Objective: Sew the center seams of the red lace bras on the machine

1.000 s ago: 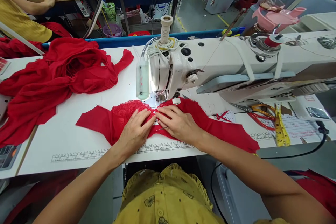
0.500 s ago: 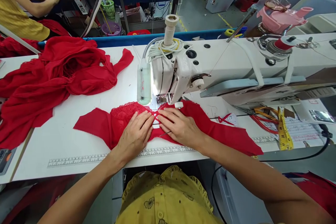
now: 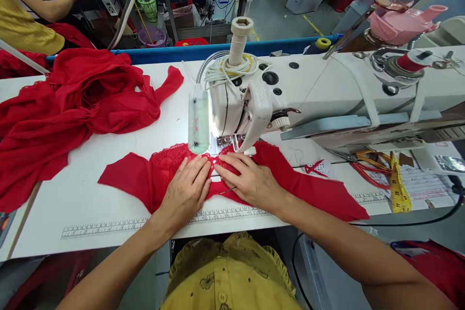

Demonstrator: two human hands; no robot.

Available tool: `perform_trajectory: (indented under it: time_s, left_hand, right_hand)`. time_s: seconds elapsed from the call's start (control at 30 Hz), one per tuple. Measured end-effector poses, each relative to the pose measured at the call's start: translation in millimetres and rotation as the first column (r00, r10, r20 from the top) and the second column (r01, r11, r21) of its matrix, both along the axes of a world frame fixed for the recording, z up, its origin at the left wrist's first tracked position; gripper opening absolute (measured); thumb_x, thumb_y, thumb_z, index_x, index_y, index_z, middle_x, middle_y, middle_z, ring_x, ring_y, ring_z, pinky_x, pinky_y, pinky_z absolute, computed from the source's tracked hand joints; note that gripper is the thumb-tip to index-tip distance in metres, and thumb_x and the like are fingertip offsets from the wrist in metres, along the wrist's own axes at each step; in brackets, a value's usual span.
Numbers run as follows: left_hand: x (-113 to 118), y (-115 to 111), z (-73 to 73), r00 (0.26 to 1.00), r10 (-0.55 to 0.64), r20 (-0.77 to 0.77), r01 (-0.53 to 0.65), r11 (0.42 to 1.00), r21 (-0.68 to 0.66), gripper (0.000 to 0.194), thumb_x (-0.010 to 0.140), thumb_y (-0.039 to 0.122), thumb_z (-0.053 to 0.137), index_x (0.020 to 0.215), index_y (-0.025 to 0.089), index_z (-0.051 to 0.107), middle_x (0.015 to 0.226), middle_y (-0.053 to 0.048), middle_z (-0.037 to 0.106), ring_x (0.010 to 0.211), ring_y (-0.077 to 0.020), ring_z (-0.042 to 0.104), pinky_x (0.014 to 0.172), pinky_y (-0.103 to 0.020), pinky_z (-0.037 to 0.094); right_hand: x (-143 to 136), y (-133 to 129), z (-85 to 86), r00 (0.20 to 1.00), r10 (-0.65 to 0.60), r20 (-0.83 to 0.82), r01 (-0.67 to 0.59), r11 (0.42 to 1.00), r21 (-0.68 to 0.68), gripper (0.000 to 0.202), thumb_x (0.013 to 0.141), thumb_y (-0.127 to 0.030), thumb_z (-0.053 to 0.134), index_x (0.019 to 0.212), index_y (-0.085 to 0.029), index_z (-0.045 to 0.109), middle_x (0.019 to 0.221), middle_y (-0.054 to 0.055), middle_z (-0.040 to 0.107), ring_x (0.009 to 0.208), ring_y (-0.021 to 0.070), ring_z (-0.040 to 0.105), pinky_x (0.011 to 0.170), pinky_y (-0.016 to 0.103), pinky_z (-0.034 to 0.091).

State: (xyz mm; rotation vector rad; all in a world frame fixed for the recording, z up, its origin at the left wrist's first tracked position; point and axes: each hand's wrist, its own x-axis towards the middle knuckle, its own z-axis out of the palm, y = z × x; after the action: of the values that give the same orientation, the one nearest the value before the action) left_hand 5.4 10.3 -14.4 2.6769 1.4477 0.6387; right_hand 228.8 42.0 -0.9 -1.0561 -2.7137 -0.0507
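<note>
A red lace bra [image 3: 305, 188] lies spread across the white sewing table, its middle just in front of the presser foot [image 3: 223, 141] of the sewing machine [image 3: 261, 92]. My left hand [image 3: 187, 184] rests flat on the left lace cup, fingers stretched toward the centre and holding nothing. My right hand [image 3: 250, 179] presses on the right cup, fingertips close to the left ones. From under its thumb side sticks a thin pointed metal tool [image 3: 228, 190]; the rest is hidden by the hand. A small white gap shows at the bra's centre between my hands.
A heap of red garments [image 3: 105, 92] lies at left. Scissors [image 3: 370, 157], a yellow tape measure [image 3: 398, 186] and a written sheet [image 3: 417, 184] are at right. A printed ruler [image 3: 105, 226] runs along the front edge. A co-worker's arm [image 3: 51, 7] shows at upper left.
The view has shifted slightly, with the machine appearing a little larger and farther right. Both hands stay on the bra in nearly the same place, against the presser foot area.
</note>
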Motion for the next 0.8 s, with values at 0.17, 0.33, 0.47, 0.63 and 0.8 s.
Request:
perform_trajectory:
  time_s: [0.17, 0.33, 0.47, 0.63, 0.8]
  left_hand:
    - [0.2, 0.7, 0.4, 1.0, 0.003, -0.007, -0.003, 1.0, -0.006, 0.039, 0.098, 0.017, 0.048, 0.136, 0.011, 0.053, 0.135, -0.016, 0.062, 0.131, -0.0293, 0.056, 0.115, -0.052, 0.044]
    - [-0.5, 0.5, 0.0, 1.0, 0.005, 0.002, -0.005, 1.0, -0.023, 0.04, 0.099, 0.018, 0.048, 0.138, 0.013, 0.052, 0.136, -0.016, 0.062, 0.131, -0.0293, 0.056, 0.115, -0.053, 0.043]
    - [-0.3, 0.3, 0.4, 1.0, 0.008, 0.01, -0.007, 0.999, -0.031, 0.039, 0.099, 0.019, 0.047, 0.137, 0.014, 0.053, 0.136, -0.015, 0.062, 0.13, -0.0291, 0.056, 0.115, -0.053, 0.043]
    - [-0.4, -0.3, 1.0, 1.0, 0.008, -0.006, -0.008, 1.0, -0.004, 0.036, 0.099, 0.02, 0.047, 0.133, 0.01, 0.055, 0.134, -0.016, 0.063, 0.128, -0.0292, 0.057, 0.115, -0.052, 0.043]
    - [-0.9, -0.9, -0.9, 1.0, 0.007, 0.008, -0.007, 1.0, -0.007, 0.035, 0.1, 0.021, 0.045, 0.132, 0.01, 0.056, 0.134, -0.017, 0.062, 0.129, -0.0292, 0.056, 0.114, -0.053, 0.043]
  right_hand:
    - [0.6, 0.5, -1.4, 1.0, 0.004, -0.009, -0.004, 1.0, -0.008, 0.04, 0.099, -0.025, 0.051, 0.138, -0.025, 0.059, 0.142, 0.008, 0.059, 0.118, 0.0236, 0.054, 0.059, 0.024, 0.054]
    - [-0.4, 0.2, -1.4, 1.0, -0.006, -0.029, 0.005, 1.0, -0.01, 0.039, 0.1, -0.025, 0.05, 0.137, -0.026, 0.06, 0.141, 0.005, 0.061, 0.12, 0.0227, 0.055, 0.056, 0.023, 0.052]
    - [-0.7, -0.4, -3.2, 0.996, -0.024, -0.086, 0.022, 0.999, -0.024, 0.039, 0.101, -0.028, 0.049, 0.138, -0.021, 0.059, 0.138, 0.007, 0.063, 0.122, 0.0218, 0.054, 0.06, 0.025, 0.055]
    - [-1.4, -1.9, -2.7, 0.995, -0.029, -0.091, 0.029, 1.0, 0.001, 0.036, 0.102, -0.028, 0.046, 0.131, -0.018, 0.064, 0.135, 0.008, 0.065, 0.123, 0.0223, 0.054, 0.057, 0.025, 0.054]
    - [-3.2, -1.4, -0.2, 0.997, -0.022, -0.07, 0.022, 1.0, -0.004, 0.035, 0.102, -0.027, 0.045, 0.131, -0.017, 0.064, 0.135, 0.009, 0.065, 0.123, 0.0229, 0.054, 0.055, 0.024, 0.053]
